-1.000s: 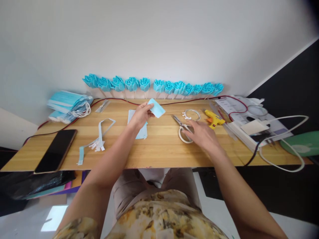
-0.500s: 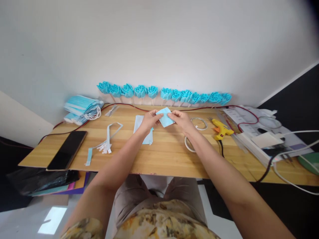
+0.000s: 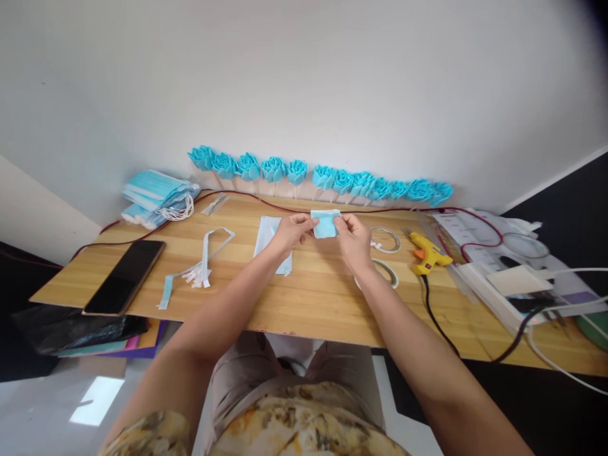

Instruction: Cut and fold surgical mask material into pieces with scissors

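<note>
A small light-blue square of face-mask fabric [image 3: 325, 224] is stretched between my two hands above the middle of the table. My left hand [image 3: 293, 231] pinches its left edge, thumb on the front. The right side is gripped by my right hand [image 3: 353, 237] in the same way, and the top edge looks folded over. Beneath my left wrist lie more pale-blue fabric pieces [image 3: 266, 233], partly covered by the arm. Under my right forearm a tape roll [image 3: 392, 273] is half hidden, with a thinner ring of tape [image 3: 395, 239] behind it.
Blue fabric roses [image 3: 274, 170] on sticks lean in a row against the wall. Stacked face masks [image 3: 154, 193], a phone [image 3: 126, 277] and cut strips [image 3: 206, 256] lie left. On the right are a yellow glue gun [image 3: 431, 254], a power strip [image 3: 489, 297] and cables.
The fabric square has turned from a tilted diamond to level, and its top edge now appears folded. Both hands have shifted slightly right, still holding it. The camera view has moved a little.
</note>
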The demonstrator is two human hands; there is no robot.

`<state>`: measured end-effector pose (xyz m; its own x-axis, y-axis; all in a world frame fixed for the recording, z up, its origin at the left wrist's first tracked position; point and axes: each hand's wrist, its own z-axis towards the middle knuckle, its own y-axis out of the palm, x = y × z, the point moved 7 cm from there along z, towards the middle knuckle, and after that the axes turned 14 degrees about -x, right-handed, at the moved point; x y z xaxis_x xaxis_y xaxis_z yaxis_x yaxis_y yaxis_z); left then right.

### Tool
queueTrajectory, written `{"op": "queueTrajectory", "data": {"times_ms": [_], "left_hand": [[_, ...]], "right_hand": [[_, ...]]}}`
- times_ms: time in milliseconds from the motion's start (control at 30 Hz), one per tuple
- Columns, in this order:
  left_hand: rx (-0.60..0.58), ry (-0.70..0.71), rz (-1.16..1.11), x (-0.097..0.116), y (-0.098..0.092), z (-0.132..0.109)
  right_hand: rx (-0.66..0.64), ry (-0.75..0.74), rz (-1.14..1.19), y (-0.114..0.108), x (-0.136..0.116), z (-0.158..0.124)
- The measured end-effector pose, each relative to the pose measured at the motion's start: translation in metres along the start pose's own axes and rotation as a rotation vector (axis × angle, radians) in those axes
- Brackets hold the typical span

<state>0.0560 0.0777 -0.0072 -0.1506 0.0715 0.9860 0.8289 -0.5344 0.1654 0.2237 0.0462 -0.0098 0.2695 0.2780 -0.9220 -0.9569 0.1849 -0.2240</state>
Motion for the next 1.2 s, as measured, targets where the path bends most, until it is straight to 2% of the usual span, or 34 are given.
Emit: {"op": "queueTrajectory", "data": {"times_ms": [233, 300, 400, 433, 500, 600, 667, 833, 933, 1100, 1200], "left_hand": [[0.006, -0.001, 0.007, 0.005, 0.0, -0.002], [0.025, 0.003, -0.003, 0.003, -0.002, -0.001], [0.073, -0.011, 0.011, -0.001, -0.006, 0.0], [0.084, -0.015, 0.018, -0.001, -0.007, 0.0], [0.083, -0.007, 0.026, -0.002, -0.007, 0.001], [0.068, 0.033, 0.018, 0.0, -0.007, 0.002], [0.062, 0.057, 0.003, 0.0, -0.008, 0.002], [0.014, 0.091, -0.025, -0.001, -0.005, 0.004], [0.004, 0.099, -0.064, 0.0, -0.004, 0.003], [0.065, 0.101, -0.149, 0.001, -0.012, 0.005], [0.101, 0.095, -0.194, 0.0, -0.019, 0.007]], "right_hand": [[-0.084, 0.0, 0.19, 0.009, 0.008, 0.004], [-0.008, -0.053, 0.108, 0.002, 0.002, 0.003], [0.114, -0.236, -0.174, -0.008, -0.024, -0.006], [0.095, -0.31, -0.266, -0.006, -0.034, -0.01], [-0.034, -0.423, -0.408, 0.007, -0.048, -0.014], [-0.225, -0.459, -0.495, 0.024, -0.05, -0.016], [-0.258, -0.439, -0.507, 0.028, -0.045, -0.015], [-0.25, -0.439, -0.497, 0.03, -0.041, -0.015], [-0.225, -0.39, -0.418, 0.024, -0.04, -0.013], [-0.057, -0.313, -0.227, -0.01, -0.038, -0.005], [-0.067, -0.334, -0.159, -0.023, -0.042, -0.001]]}}
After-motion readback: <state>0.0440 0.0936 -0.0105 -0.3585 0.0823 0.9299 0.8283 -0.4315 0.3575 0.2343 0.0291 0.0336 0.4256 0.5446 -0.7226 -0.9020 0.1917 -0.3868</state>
